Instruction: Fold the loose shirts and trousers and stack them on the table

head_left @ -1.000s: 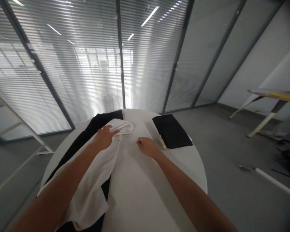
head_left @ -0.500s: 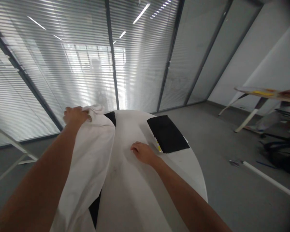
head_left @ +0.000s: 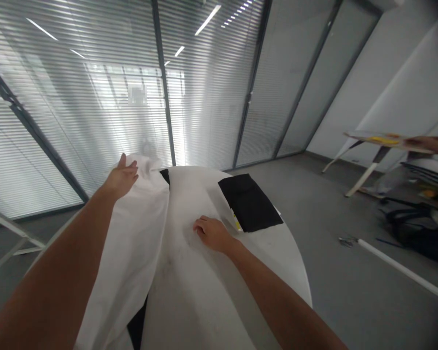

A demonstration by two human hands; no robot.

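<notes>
A long piece of white cloth (head_left: 138, 228) lies along the left side of the white round table (head_left: 193, 291). Black material (head_left: 136, 323) shows from beneath its right edge. My left hand (head_left: 122, 180) rests on the cloth's far end with fingers apart and extended, gripping nothing. Near the middle of the table my right hand (head_left: 213, 233) is loosely closed, its fingers curled toward the tabletop, and I see nothing in it. Just beyond it on the right lies a black rectangular piece (head_left: 251, 201), with something yellow and white peeking out under its left edge.
A glass partition with blinds (head_left: 204, 97) stands behind the table. On the floor at right lie a white pole (head_left: 401, 267) and a dark bag (head_left: 416, 228). Another person's hand (head_left: 419, 142) is over a second table (head_left: 375, 140). White metal legs (head_left: 18, 243) stand at left.
My left hand has let go of the bunched far end of the cloth and now lies on it with fingers spread. The cloth looks flatter there. My right hand stays in place.
</notes>
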